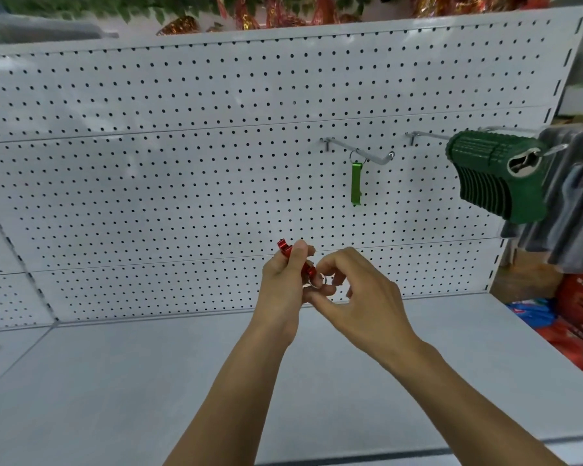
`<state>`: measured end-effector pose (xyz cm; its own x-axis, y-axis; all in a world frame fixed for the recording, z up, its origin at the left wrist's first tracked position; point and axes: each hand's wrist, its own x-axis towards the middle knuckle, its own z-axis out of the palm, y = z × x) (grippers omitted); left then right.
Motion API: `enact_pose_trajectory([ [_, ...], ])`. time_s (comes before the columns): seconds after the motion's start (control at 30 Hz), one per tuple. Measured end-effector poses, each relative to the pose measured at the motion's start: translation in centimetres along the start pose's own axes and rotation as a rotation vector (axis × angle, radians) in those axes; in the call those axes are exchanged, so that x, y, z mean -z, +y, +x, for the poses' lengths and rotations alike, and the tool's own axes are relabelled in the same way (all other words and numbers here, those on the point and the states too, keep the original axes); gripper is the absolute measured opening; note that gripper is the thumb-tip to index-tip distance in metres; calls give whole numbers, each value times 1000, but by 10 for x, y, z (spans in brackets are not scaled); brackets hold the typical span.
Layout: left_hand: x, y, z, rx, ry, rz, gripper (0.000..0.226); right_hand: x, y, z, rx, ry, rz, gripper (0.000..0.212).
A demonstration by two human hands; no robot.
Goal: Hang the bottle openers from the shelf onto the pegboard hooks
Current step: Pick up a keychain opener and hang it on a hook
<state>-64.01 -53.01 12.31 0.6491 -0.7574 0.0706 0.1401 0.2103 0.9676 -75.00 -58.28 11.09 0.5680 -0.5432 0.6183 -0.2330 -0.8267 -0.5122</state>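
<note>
Left hand (pixel 285 280) grips the red bottle opener (pixel 297 260) above the shelf (pixel 148 381), its body tilted within the curled fingers. Right hand (pixel 354 290) pinches its key ring (pixel 318 280). Green bottle opener (pixel 356 183) hangs on a pegboard hook (pixel 360 151). Further right, a hook holds stacked dark green items (pixel 498 176).

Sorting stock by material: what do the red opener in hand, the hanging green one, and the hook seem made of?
Red bottle opener: likely anodised metal, glossy coloured sheen, with a silvery key ring. Green bottle opener: apparently the same, satin green. Hook: bare steel wire by its grey shine.
</note>
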Motion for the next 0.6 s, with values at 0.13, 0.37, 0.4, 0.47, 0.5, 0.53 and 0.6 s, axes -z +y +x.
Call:
enact_pose_trajectory([
  [0.13, 1, 0, -2, -1, 31, -42, 28, -6, 4, 0, 85, 42, -61, 13],
  [0.37, 10, 2, -5, 74, -8, -5, 20, 8, 2, 12, -84, 38, 290, 11],
  [0.4, 11, 2, -6, 90, -43, -41, 21, 14, 0, 16, -143, 17, 389, 11],
  [0.47, 12, 1, -7, 95, -122, -76, 26, 29, -2, 23, -236, -41, 550, 10],
  [0.5, 12, 1, -9, 86, -159, -80, 30, 36, -1, 26, -280, -74, 630, 9],
  [0.53, 11, 1, -10, 71, -193, -80, 33, 42, 0, 29, -319, -100, 697, 9],
  [0.6, 10, 1, -12, 26, -252, -71, 30, 53, 3, 33, -363, -127, 781, 9],
])
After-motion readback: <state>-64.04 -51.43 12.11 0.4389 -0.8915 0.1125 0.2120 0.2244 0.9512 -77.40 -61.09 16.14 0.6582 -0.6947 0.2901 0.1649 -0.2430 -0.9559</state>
